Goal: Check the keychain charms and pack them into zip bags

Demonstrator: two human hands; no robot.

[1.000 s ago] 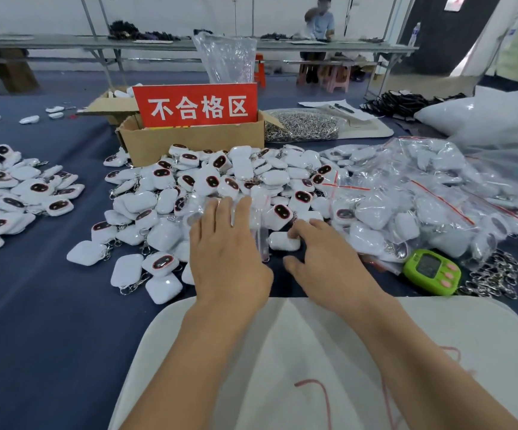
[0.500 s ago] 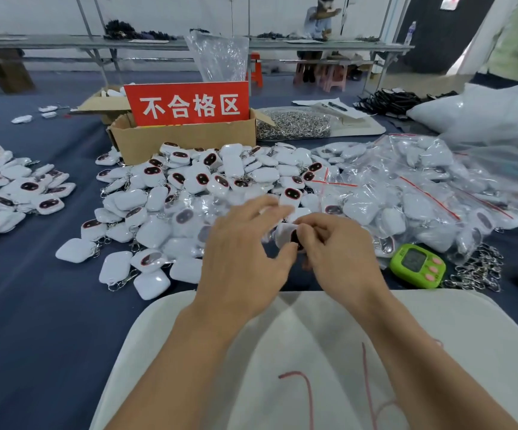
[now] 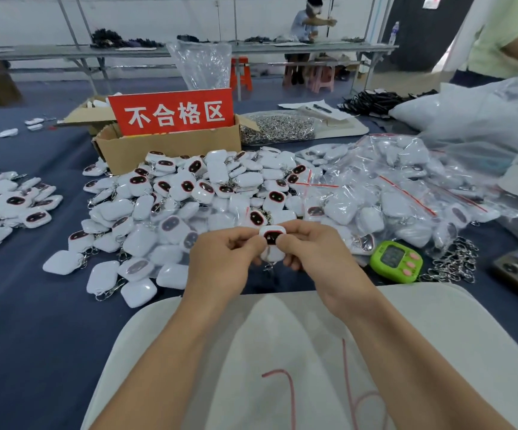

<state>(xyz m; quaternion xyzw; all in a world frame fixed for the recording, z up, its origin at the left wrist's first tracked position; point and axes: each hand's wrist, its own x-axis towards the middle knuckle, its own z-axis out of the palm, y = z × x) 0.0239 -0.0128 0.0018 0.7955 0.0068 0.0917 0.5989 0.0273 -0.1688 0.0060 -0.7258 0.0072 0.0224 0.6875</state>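
Above the white mat (image 3: 282,336), both hands pinch one keychain charm (image 3: 272,236).

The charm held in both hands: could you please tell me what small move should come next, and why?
Probably turn the charm over to check its back: the left hand and the right hand pinch it with only its dark face showing, and neither holds anything else.
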